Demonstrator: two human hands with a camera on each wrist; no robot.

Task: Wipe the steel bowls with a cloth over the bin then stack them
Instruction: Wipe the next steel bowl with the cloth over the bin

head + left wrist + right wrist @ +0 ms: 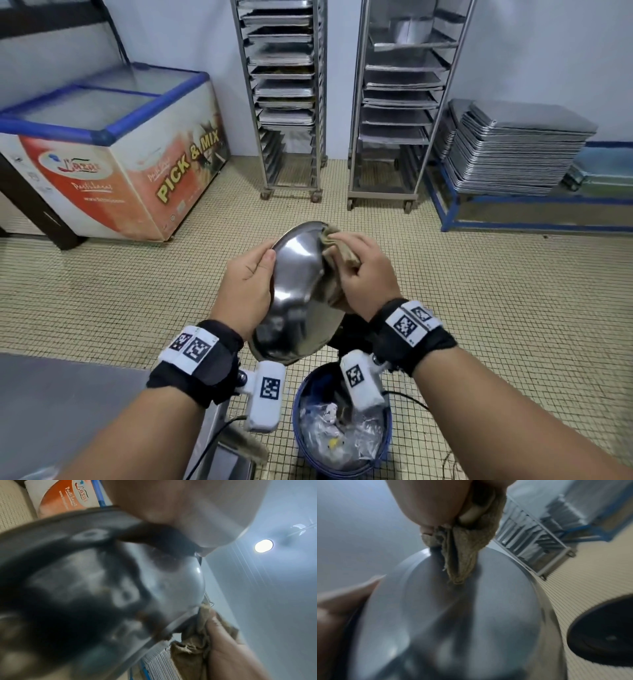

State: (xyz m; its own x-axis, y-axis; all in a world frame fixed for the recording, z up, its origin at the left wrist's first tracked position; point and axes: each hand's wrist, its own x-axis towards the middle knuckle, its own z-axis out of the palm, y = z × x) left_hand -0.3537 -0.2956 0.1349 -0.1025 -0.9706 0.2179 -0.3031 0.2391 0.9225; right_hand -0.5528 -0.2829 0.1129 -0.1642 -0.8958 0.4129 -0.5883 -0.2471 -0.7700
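Hands: left (246,284) grips tilted bowl (298,291) by its rim above bin (342,425), right (366,270) clutches cloth (337,253) against it; wiping step, stacking judged next.

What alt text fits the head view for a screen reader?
A person's left hand holds a tilted steel bowl by its rim while the right hand presses a tan cloth against its far edge, above a blue bin of rubbish. Behind stand a chest freezer, two tray racks and stacked trays.

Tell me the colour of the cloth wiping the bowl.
Tan-brown cloth, clearest in the head view.
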